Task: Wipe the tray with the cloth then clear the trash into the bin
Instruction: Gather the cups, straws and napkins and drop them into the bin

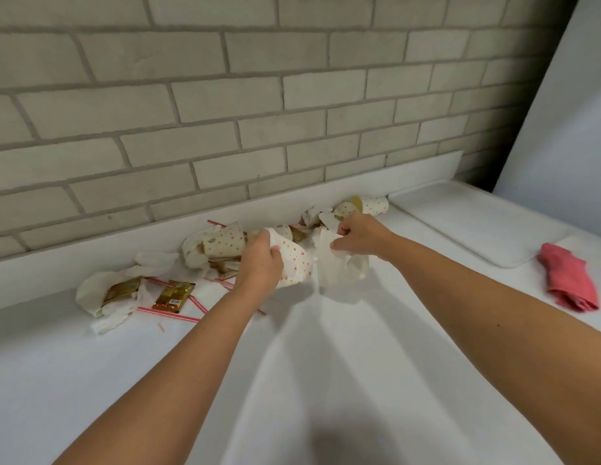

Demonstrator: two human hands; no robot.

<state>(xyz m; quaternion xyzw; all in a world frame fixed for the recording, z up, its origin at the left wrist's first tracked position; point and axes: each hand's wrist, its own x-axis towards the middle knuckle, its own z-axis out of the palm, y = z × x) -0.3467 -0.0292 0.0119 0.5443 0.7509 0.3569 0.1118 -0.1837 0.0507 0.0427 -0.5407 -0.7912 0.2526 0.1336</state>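
Plainly, no writing can be read: the two gold sachets (173, 296) carry print too small to make out, and the cups show only orange and yellow dots. The left grip (258, 267), a bare hand, curls its fingers round a dotted cup (297, 265) that lies tilted on its side, just off the desk (326, 380). The right grip (357, 233) pinches a crumpled white tissue (341, 268) between thumb and fingers, just beside that cup. The trash (221, 245), more cups, tissues and red-striped straws (168, 313), runs in a long strip along the foot of the wall (225, 95). A white tray (476, 226) lies flat at the right, and near its front corner is the folded pink cloth (569, 280), its long axis pointing away toward the tray. The desk is white, the wall pale grey brick.
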